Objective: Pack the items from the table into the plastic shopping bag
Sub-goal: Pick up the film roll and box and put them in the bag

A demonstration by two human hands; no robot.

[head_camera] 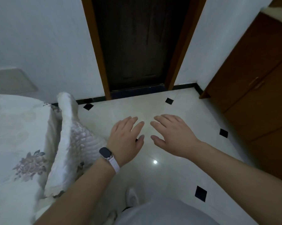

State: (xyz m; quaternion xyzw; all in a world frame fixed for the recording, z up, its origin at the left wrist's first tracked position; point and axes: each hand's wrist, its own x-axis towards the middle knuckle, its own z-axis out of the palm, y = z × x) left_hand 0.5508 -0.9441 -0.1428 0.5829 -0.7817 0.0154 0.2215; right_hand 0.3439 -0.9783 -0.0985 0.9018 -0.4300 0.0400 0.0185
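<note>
A: Looking down from the head view, what do the hands hold?
B: Nothing. The left hand (125, 135), with a watch (105, 152) on its wrist, and the right hand (172, 135) hover palm down above the floor (169, 172), fingers straight and a little spread, close together but not touching.
A: And the bag, the table, the items?
B: None is in view. A bed (15, 127) lies to the left, a door (137, 46) ahead, a cabinet (258, 78) to the right.
A: So what is the step?
B: Finding the table, I judge. Turn the head until the bag and items show. Take the bag first and spread its mouth wide before lifting anything.
A: Any risk?
B: The bed's edge is near the left arm; turn clear of it.
</note>
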